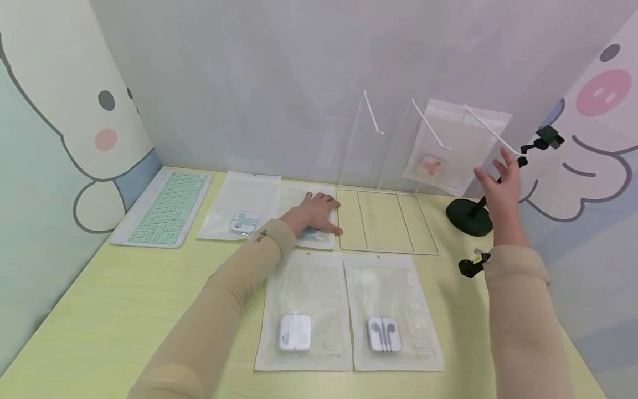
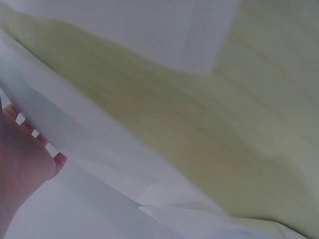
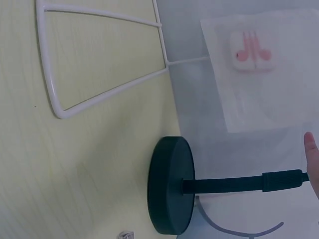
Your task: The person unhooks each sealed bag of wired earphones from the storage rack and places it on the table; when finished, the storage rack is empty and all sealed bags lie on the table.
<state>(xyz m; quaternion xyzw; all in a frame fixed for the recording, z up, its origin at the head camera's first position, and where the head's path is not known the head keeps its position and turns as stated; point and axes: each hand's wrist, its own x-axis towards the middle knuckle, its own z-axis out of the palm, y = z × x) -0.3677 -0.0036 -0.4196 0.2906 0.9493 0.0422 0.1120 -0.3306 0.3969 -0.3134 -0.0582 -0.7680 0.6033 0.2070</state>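
My left hand (image 1: 315,213) lies over a white zip pouch (image 1: 299,194) at the back of the table, its fingers spread and hiding most of the pouch's contents. The right hand (image 1: 503,183) is raised at the tip of the right hook (image 1: 490,130) of a white wire display rack (image 1: 389,253). Its fingers are apart with nothing between them; whether a fingertip touches the hook I cannot tell. On that hook hangs a pouch (image 1: 458,133) with pink earphones (image 3: 253,52) in a clear case. The rack's other two hooks carry nothing.
Two pouches, one with white-and-blue earphones (image 1: 295,332) and one with grey earphones (image 1: 384,334), lie in front. Another pouch (image 1: 254,194) lies back left beside a mint keyboard (image 1: 164,210). A black stand (image 1: 469,217) and a small black device (image 1: 471,267) sit at right.
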